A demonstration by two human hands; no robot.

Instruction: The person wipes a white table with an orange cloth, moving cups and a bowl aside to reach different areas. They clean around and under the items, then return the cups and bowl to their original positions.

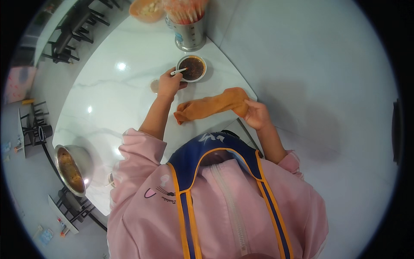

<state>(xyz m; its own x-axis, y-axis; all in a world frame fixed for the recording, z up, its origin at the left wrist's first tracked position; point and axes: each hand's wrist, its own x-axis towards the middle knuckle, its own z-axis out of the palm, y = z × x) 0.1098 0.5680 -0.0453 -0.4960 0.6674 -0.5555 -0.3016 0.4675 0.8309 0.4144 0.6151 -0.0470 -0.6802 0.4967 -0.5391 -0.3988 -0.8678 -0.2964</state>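
Observation:
My left hand (168,85) is closed at the near left side of a small white bowl (205,71), with its thumb and fingers against the wall. Dark red-brown sauce with flecks, like chili oil, fills the bowl. A white spoon (178,71) leans in the sauce, its handle end close to my fingers. My right hand (257,115) pinches the right end of an orange-brown cloth (211,106). That cloth lies bunched lengthwise across the table's near edge area, its left end folded over.
On the white marbled table (103,97) stand a metal canister (189,36) packed with thin sticks and an orange bowl (147,11) of pale pieces. A steel basin (71,170) with brown contents sits far left. A pale wall (319,56) borders the right; dark stools (71,36) stand beyond.

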